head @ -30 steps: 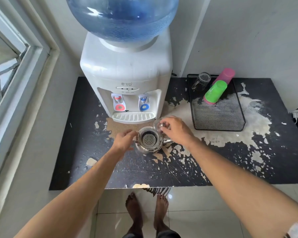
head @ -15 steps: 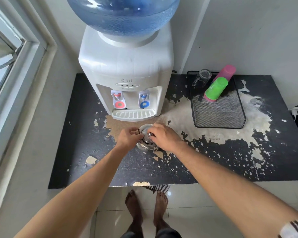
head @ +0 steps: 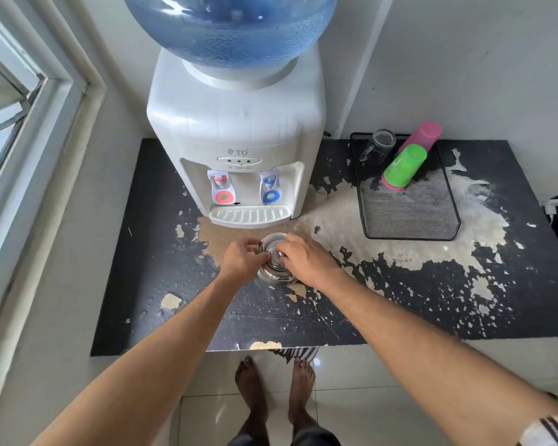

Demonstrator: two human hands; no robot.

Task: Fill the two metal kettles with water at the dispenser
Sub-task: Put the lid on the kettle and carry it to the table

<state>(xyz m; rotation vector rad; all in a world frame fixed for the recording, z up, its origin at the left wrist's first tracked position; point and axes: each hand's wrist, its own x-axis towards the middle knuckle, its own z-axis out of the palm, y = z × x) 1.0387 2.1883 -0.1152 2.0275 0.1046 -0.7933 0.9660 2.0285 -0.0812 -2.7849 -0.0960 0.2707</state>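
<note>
Peeling black surface [head: 161,284] below the dispenser [head: 239,130]: I am seating the lid back on the kettle [head: 274,272], open a second ago. My left hand [head: 244,260] is gripping its side, my right hand [head: 305,257] pinching the lid knob; this one is probably filled.

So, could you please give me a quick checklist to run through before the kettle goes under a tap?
1. Lid on kettle: on; remove before filling, not ok.
2. Left hand steadies the kettle: ok.
3. Right hand at lid knob: ok.
4. Kettle under blue tap: not ok, it stands before the drip tray.
5. Bottle holds water: ok.
6. Second kettle: cannot tell, none visible.
</note>
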